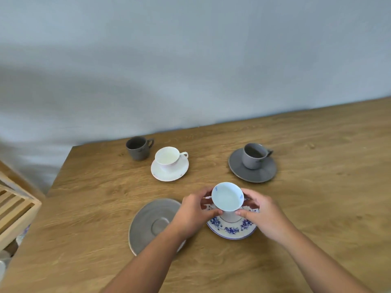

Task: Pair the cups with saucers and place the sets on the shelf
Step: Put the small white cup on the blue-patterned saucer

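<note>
A white cup with blue marks (227,196) stands on a blue-flowered saucer (232,229) near the table's front. My left hand (193,210) and my right hand (261,212) grip the saucer's two sides, thumbs close to the cup's foot. Just left lies a bare grey saucer (148,220), partly under my left forearm. Farther back, a white cup (167,156) sits on a white saucer (169,174). A grey cup (254,156) rests on its grey saucer (262,172) at the right. A dark grey cup (137,146) stands alone on the table.
The wooden table (306,208) meets a grey wall at the back. A wooden slatted shelf unit (14,206) stands past the table's left edge, with some crockery blurred below it.
</note>
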### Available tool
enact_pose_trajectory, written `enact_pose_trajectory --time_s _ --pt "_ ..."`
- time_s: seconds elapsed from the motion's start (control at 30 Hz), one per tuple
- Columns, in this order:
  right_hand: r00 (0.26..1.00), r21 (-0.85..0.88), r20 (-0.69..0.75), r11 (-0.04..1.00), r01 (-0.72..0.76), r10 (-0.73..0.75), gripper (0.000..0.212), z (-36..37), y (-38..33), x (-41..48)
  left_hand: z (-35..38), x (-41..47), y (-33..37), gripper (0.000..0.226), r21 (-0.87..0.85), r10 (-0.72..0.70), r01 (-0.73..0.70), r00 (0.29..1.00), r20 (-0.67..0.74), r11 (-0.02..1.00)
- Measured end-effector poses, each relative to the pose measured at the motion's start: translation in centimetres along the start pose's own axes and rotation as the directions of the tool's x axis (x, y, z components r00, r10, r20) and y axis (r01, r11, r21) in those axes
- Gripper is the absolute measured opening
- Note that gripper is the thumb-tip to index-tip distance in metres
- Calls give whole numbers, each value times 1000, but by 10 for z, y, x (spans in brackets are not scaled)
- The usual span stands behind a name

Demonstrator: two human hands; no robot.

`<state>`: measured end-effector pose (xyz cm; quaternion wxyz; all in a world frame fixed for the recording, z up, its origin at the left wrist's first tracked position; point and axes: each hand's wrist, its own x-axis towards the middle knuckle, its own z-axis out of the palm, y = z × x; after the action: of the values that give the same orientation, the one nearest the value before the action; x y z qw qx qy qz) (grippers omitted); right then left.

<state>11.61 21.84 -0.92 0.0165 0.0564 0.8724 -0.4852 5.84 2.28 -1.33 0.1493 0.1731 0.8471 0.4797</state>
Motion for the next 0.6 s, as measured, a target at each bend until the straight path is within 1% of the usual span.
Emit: enact_pose_trajectory --time_s 0.07,0.17,0.43,0.53,0.6 --pt "1000 -17 -11 1000 0 -1 60 -3 6 -3 6 2 0 64 30 3 -3 1000 7 1000" --pt "1000 -43 -17 999 -17 17 56 -3 9 -6 10 3 -1 65 63 0 -1 1000 16 998" --pt "1000 -138 4 990 -28 29 57 -3 17 -4 15 1 -4 62 49 -17 17 1000 9 999" --pt "997 -148 65 989 -22 32 63 -10 13 -4 13 2 -5 68 30 -35 34 999 39 999" --pt "990 -142 132 989 -36 55 74 -20 10 -2 7 3 -4 81 20 -52 51 995 86 999"
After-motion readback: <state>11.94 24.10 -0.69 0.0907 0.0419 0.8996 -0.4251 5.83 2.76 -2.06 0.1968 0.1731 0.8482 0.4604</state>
